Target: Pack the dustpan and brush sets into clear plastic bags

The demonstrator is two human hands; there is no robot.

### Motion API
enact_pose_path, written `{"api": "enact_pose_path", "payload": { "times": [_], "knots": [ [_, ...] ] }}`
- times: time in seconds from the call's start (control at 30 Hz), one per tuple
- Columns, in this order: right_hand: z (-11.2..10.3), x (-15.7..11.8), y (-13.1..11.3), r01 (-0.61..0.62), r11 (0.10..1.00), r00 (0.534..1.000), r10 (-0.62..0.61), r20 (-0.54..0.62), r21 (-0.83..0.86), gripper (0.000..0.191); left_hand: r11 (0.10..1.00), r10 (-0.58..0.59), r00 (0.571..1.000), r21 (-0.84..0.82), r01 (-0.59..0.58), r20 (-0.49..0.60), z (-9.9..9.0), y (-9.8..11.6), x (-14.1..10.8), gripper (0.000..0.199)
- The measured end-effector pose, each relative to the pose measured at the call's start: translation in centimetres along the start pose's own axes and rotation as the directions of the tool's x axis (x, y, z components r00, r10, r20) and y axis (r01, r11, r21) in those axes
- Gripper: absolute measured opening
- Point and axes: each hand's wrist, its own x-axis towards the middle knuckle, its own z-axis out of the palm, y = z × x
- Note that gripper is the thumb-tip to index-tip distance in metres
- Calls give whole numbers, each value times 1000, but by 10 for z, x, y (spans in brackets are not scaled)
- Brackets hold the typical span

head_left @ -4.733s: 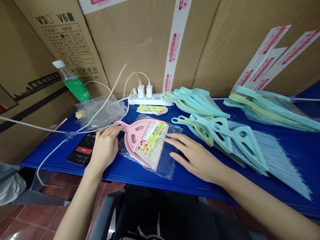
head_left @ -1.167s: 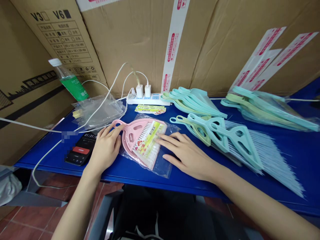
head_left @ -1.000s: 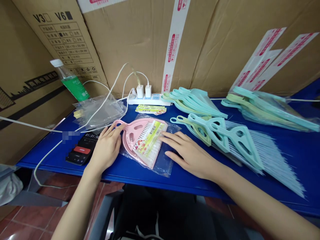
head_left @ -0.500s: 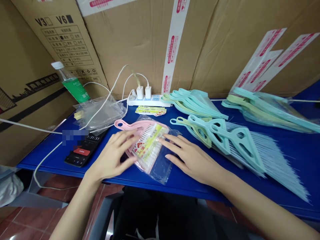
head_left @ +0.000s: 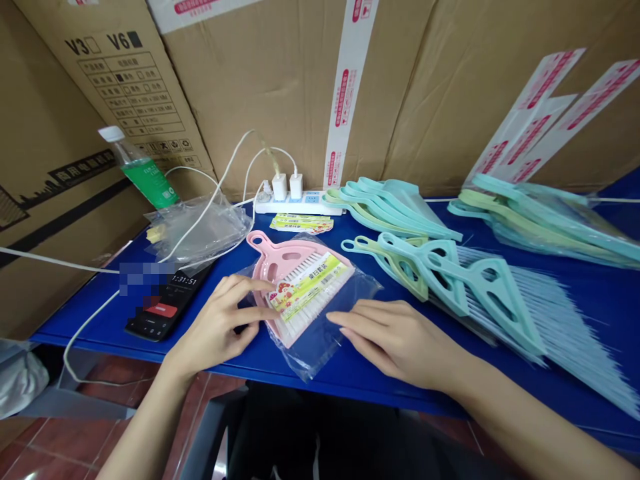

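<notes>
A pink dustpan (head_left: pixel 275 252) with a white-bristled brush (head_left: pixel 300 323) lies flat on the table in front of me, handle toward the back left. A yellow-green printed card label (head_left: pixel 315 283) covers part of the bristles. Around the set is a clear plastic bag (head_left: pixel 313 360), its loose end spread toward me and to the right. My left hand (head_left: pixel 223 327) rests at the set's left side, fingers apart, with fingertips on the bag near the label's left end. On the right, my right hand (head_left: pixel 395 337) has its fingers stretched out, tips over the bag's right part.
Blue-green brushes (head_left: pixel 480 287) and dustpans (head_left: pixel 395 207) are piled right, with bagged ones (head_left: pixel 540 217) beyond. Spare labels (head_left: pixel 300 223) lie before a power strip (head_left: pixel 320 203). Left are empty bags (head_left: pixel 200 227), a phone (head_left: pixel 167 307), cables and a bottle (head_left: pixel 150 180). Cardboard boxes (head_left: pixel 280 87) stand behind.
The bagged pink set has turned slightly and shows more of its dustpan. My left hand has drawn back a little left; my right fingers have moved off the label, down onto the bag.
</notes>
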Motion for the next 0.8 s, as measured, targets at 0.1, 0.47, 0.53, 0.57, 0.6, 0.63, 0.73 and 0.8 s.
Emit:
{"api": "enact_pose_path", "payload": {
  "times": [0.1, 0.47, 0.53, 0.57, 0.6, 0.63, 0.73, 0.8],
  "knots": [
    [-3, -1, 3, -120, 993, 988, 120, -97, 1, 34, 999, -47, 999, 8, 47, -21, 1, -1, 2, 37],
    [6, -5, 24, -498, 862, 864, 503, 33, -95, 40, 999, -37, 996, -43, 33, -87, -2, 1, 5, 28],
    [2, -4, 21, -496, 866, 862, 500, 80, -65, 43, 999, -32, 995, -45, 28, -94, -3, 1, 5, 26],
    [-1, -4, 18, -485, 873, 866, 488, 106, -56, 45, 999, -32, 995, -47, 28, -96, -3, 2, 5, 25],
    [-4, -4, 16, -473, 880, 870, 475, 131, -49, 46, 998, -32, 995, -50, 27, -95, -3, 2, 5, 24],
    [-7, -4, 14, -462, 886, 873, 462, 159, -39, 48, 998, -34, 995, -50, 30, -91, -3, 2, 5, 23],
    [-17, -5, 7, -451, 892, 867, 431, 250, 28, 49, 998, -55, 995, -42, 51, -86, -2, 3, 6, 19],
    [-23, -5, 5, -438, 894, 864, 390, 319, 93, 46, 997, -72, 993, -37, 69, -89, 0, 2, 6, 17]
  ]
}}
